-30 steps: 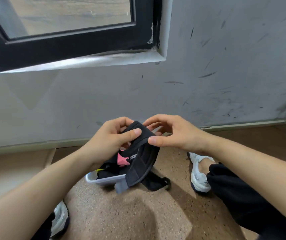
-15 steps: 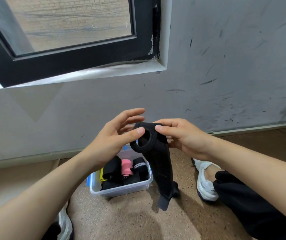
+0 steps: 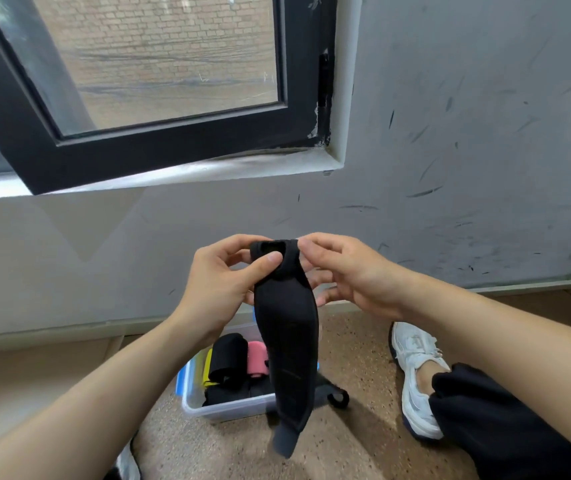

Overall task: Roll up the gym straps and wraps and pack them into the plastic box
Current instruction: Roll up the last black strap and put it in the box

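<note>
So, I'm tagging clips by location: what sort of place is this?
Likely a plain indoor room: a scuffed grey wall, a black-framed window facing brick, and a speckled floor where the box stands.

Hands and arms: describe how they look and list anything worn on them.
The left hand and the right hand are bare: no gloves, rings or tape show. The left forearm and the right forearm are uncovered as far as the frame reaches, with no sleeve, watch or band in view. The one thumbnail that shows looks short and unpainted.
</note>
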Motion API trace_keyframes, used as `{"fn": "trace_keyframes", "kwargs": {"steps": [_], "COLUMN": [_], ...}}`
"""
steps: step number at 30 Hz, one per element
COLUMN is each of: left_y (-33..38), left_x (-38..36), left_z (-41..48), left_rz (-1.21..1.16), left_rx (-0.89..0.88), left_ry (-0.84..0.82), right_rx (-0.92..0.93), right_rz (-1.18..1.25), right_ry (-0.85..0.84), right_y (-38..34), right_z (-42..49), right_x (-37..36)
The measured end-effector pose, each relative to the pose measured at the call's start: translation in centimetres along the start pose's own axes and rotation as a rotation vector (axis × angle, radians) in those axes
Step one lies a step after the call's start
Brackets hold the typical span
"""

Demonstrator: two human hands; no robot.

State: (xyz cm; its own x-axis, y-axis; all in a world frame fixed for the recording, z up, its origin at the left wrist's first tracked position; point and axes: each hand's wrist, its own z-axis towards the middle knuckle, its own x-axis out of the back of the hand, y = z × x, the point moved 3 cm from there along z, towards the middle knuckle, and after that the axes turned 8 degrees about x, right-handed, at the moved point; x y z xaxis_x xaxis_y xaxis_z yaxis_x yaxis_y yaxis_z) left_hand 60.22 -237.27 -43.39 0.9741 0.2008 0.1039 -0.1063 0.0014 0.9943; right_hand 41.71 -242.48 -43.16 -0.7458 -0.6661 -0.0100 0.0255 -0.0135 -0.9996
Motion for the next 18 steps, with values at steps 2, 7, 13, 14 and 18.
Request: {"fn": "trace_keyframes", "kwargs": {"steps": [2, 7, 13, 14, 18], "left_y": [0.3, 1.1, 1.6, 1.7, 1.3], "left_x": [0.2, 1.2, 2.6, 2.9, 3.0], "left_z": [0.1, 0.6, 1.5, 1.7, 2.1], "left_rz": [0.014, 0.018, -0.003, 0.010, 0.066], "left_rx": [-0.018, -0.036, -0.042, -0.053, -0.088], "left_ry": [0.034, 0.013, -0.155, -0.142, -0.065], "right_rx": [0.066, 0.153, 0.175, 0.177, 0.167], "right_rz": [-0.083, -0.103, -0.040, -0.046, -0.088], "right_ry": [0.038, 0.108, 0.160, 0.157, 0.130], "right_y": [-0.7, -1.2, -1.3, -1.4, -1.4], "right_z": [0.5, 1.9, 3.9, 4.2, 4.7], "right_x": [0.0, -0.5, -1.2, -1.3, -1.5]}}
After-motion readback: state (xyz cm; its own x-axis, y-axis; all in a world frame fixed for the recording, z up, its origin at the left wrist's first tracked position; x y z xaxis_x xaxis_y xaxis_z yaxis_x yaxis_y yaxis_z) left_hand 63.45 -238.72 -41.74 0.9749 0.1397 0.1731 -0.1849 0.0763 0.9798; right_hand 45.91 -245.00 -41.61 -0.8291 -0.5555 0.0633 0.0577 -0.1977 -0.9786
